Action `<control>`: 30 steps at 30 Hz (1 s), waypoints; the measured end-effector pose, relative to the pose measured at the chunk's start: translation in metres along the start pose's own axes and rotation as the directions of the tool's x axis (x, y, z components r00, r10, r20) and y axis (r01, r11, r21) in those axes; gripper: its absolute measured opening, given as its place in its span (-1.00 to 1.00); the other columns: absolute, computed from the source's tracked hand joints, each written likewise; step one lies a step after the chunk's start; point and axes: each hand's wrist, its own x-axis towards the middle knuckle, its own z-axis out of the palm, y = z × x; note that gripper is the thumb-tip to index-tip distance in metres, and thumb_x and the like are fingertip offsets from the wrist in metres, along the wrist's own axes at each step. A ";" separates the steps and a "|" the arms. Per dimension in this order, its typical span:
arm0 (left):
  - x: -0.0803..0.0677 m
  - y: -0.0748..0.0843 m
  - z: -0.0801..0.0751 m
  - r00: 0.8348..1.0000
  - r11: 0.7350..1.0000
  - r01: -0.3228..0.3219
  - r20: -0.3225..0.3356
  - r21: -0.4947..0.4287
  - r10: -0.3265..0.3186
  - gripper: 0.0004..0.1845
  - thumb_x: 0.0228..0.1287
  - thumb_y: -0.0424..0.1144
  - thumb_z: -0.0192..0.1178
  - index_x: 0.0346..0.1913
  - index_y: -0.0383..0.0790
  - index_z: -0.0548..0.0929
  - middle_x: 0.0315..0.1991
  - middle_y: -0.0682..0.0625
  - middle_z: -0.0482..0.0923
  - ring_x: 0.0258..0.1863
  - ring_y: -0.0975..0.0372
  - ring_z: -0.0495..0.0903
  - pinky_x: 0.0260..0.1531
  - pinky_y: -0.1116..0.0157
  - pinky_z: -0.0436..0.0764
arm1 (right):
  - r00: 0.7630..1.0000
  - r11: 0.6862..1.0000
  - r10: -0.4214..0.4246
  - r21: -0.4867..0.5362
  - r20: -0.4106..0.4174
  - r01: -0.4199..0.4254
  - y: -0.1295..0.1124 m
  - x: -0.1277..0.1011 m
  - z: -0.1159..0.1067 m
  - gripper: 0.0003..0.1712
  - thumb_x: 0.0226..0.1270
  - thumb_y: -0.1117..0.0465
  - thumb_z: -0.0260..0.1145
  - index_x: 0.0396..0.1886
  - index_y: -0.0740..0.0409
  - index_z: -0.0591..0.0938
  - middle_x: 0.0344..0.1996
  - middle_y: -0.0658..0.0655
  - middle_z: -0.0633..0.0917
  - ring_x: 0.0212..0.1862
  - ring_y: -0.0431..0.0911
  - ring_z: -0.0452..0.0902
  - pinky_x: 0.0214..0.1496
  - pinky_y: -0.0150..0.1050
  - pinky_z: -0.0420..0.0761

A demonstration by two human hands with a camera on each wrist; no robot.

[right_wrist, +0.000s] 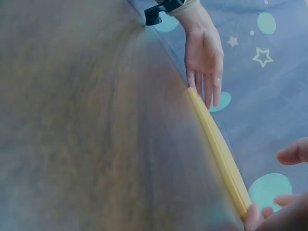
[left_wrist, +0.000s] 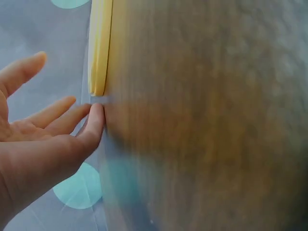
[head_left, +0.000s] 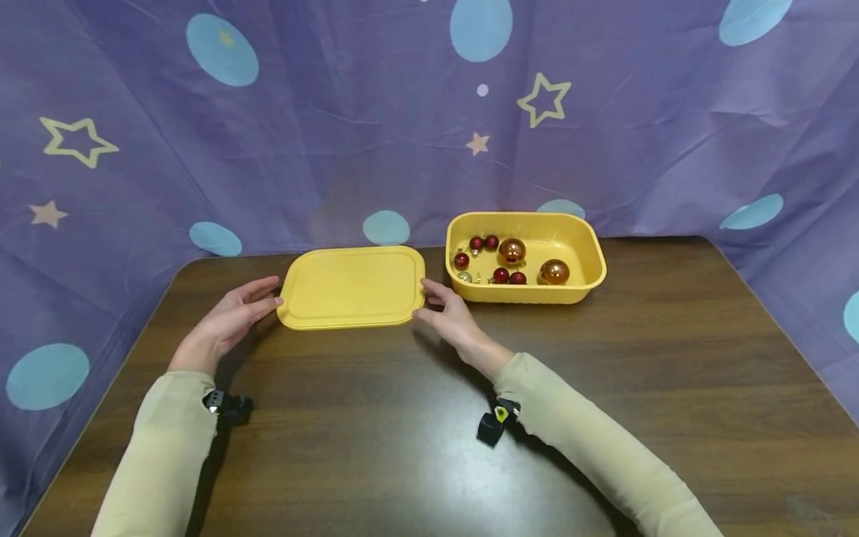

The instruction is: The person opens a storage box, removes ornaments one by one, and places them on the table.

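Observation:
A flat yellow rectangular lid (head_left: 352,287) with rounded corners lies on the brown table, left of a yellow plastic box. At the lid's left end is my left hand (head_left: 231,321), its fingers loosely extended and fingertips right by the edge. My right hand (head_left: 456,321) is at the opposite end, thumb and fingers spread along the edge. Seen from the left wrist, the lid (left_wrist: 100,48) shows edge-on, just beyond the fingertips (left_wrist: 97,113). In the right wrist view the left hand (right_wrist: 204,57) reaches the lid's far end with straight fingers.
The open yellow box (head_left: 530,294) holds several small dark red baubles (head_left: 500,275) and two larger copper-coloured baubles (head_left: 554,272). Behind the table (head_left: 376,418) hangs a purple cloth (head_left: 376,127) with stars and blue dots.

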 end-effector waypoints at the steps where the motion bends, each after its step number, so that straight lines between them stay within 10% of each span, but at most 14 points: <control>1: 0.000 0.001 0.000 1.000 1.000 -0.005 -0.001 0.000 0.005 -0.21 0.48 -0.26 0.04 0.52 -0.37 -0.20 0.51 -0.32 -0.31 0.47 -0.08 -0.22 0.39 0.02 -0.06 | 1.000 1.000 -0.009 -0.009 0.010 0.009 -0.001 -0.002 -0.001 -0.30 0.22 0.43 0.28 0.38 0.31 0.35 0.28 0.28 0.43 0.23 0.13 0.33 0.20 -0.11 0.43; 14: -0.007 0.032 0.030 0.988 0.979 -0.149 0.009 -0.143 0.151 -0.37 0.46 -0.32 0.07 0.47 -0.34 0.10 0.38 -0.25 0.01 0.27 0.17 0.26 0.21 0.40 0.31 | 0.985 0.989 -0.146 0.000 0.088 0.146 -0.013 -0.031 -0.032 -0.62 0.25 0.49 0.23 0.08 0.41 0.54 0.06 0.41 0.57 0.08 0.24 0.51 0.10 -0.04 0.54; 30: 0.005 0.055 0.097 0.984 0.973 -0.117 0.113 -0.198 0.141 -0.38 0.44 -0.43 0.01 0.48 -0.38 0.09 0.45 -0.33 0.00 0.39 -0.14 0.09 0.35 0.00 0.13 | 0.924 0.930 -0.366 -0.093 -0.112 0.357 -0.019 -0.041 -0.115 -0.81 0.25 0.55 0.20 -0.14 0.52 0.57 -0.05 0.39 0.59 -0.05 -0.10 0.57 0.02 -0.33 0.56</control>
